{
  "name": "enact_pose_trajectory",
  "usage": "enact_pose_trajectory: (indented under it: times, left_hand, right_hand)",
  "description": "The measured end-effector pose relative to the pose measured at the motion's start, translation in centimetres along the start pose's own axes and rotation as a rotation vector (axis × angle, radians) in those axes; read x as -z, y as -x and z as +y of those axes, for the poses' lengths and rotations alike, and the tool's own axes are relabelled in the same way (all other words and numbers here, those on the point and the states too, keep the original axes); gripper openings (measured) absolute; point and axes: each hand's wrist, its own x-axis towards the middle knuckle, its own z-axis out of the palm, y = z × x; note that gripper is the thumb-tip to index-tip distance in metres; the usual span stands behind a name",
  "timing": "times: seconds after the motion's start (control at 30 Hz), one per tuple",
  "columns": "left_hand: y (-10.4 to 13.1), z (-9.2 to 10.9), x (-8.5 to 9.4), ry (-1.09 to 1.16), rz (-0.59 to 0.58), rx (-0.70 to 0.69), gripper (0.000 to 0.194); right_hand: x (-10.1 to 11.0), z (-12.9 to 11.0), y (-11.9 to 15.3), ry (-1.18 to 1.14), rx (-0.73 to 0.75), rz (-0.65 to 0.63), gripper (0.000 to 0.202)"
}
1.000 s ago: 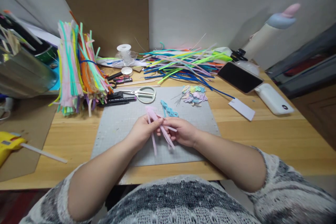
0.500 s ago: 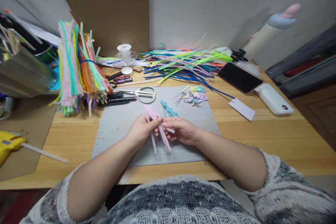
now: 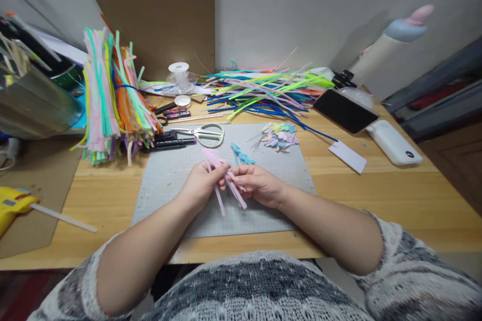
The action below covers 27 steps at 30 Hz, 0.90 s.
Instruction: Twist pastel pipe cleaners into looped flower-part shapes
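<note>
Pink pipe cleaners (image 3: 236, 195), several in a loose bunch, are pinched between the thumb and fingers of my left hand (image 3: 203, 184). Their loose ends hang down toward me, and a folded part sticks up past the left fingers. My right hand (image 3: 261, 184) is closed at the same bunch, with thumb and fingertips pressed on the pink strands. Exactly which strand it grips is partly hidden. Just beyond my right fingers a twisted light-blue pipe cleaner piece (image 3: 242, 155) lies on the grey cutting mat (image 3: 161, 195).
Scissors (image 3: 209, 135) and black markers (image 3: 171, 143) lie at the mat's back left. A heap of small pastel shapes (image 3: 280, 136) sits back right. Beyond are loose pipe cleaners (image 3: 263, 90), upright bundles (image 3: 100, 95) and a phone (image 3: 345, 111). A yellow glue gun (image 3: 17, 205) lies left.
Both hands and the pink pipe cleaners have shifted slightly, the left hand a little to the left. My right fingertips have changed their grip on the strands. The items on the table stay put.
</note>
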Motion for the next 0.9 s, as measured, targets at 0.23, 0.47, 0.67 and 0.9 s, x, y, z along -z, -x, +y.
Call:
enact_pose_trajectory:
  times: [0.23, 0.47, 0.67, 0.9]
  left_hand:
    - [0.12, -0.02, -0.12, 0.037, -0.038, 0.022, 0.033]
    - [0.28, -0.17, -0.15, 0.063, -0.055, 0.036, 0.034]
    - [0.2, -0.19, -0.16, 0.076, -0.071, 0.044, 0.033]
    - [0.07, -0.46, -0.13, -0.008, -0.093, 0.028, 0.034]
  right_hand:
    - [-0.14, 0.02, 0.09, 0.002, 0.021, 0.041, 0.026]
    - [0.0, 0.0, -0.01, -0.016, 0.017, 0.045, 0.024]
    - [-0.03, -0.18, -0.1, -0.042, 0.045, 0.024, 0.022]
    - [-0.11, -0.27, -0.08, -0.003, 0.002, 0.062, 0.024]
